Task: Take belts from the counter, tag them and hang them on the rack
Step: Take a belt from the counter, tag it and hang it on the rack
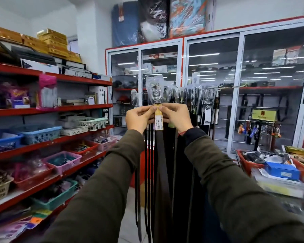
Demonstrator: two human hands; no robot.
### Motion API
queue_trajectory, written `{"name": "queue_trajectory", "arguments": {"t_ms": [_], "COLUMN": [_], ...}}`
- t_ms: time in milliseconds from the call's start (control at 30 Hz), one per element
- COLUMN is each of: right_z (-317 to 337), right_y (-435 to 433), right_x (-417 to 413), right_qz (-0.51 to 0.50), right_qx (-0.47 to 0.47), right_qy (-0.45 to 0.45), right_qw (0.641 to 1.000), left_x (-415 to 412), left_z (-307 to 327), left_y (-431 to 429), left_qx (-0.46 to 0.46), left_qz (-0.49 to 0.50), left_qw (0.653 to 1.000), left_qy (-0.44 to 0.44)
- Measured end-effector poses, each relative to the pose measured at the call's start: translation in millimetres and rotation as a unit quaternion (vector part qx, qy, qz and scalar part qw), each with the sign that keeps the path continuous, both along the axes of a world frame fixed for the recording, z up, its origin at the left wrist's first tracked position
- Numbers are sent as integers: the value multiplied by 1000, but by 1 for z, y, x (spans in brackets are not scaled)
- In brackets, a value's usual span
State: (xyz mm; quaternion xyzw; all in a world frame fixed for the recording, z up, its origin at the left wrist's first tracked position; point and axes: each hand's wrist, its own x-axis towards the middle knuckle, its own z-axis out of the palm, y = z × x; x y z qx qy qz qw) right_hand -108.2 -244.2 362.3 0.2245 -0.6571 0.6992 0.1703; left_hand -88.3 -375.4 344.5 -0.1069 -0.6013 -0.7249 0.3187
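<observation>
A dark brown belt [162, 165] hangs straight down in front of me, its buckle wrapped in clear plastic [154, 92] at the top. A tan paper price tag [158, 120] dangles just below the buckle. My left hand [139, 118] and my right hand [175, 117] both pinch the belt at the top of the tag, fingertips almost touching. Behind the belt, several dark belts hang from the rack rail [211, 88], their buckles also in plastic.
Red shelves [51, 109] with plastic baskets of small goods run along the left. Glass-door cabinets [240, 85] stand behind the rack. A counter at the right holds a red basket [244, 163], a blue box [282, 170] and loose goods.
</observation>
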Motion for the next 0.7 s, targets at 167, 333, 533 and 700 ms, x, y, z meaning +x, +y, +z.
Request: {"name": "queue_trajectory", "arguments": {"t_ms": [167, 333, 533, 700], "right_z": [27, 35, 28, 14], "right_y": [-21, -26, -29, -30], "right_x": [-7, -13, -36, -46], "right_qz": [-18, -20, -38, -112], "right_qx": [-25, -42, -33, 87], "right_qy": [-23, -33, -67, -35], "right_qw": [999, 998, 996, 989], "left_x": [-17, -26, -46, -62], "left_z": [27, 38, 33, 21], "left_y": [-16, -20, -25, -23], "left_qx": [3, 4, 9, -45], "left_qz": [1, -15, -49, 16], "left_qw": [1000, 1000, 997, 996], "left_qy": [-9, -18, -60, -72]}}
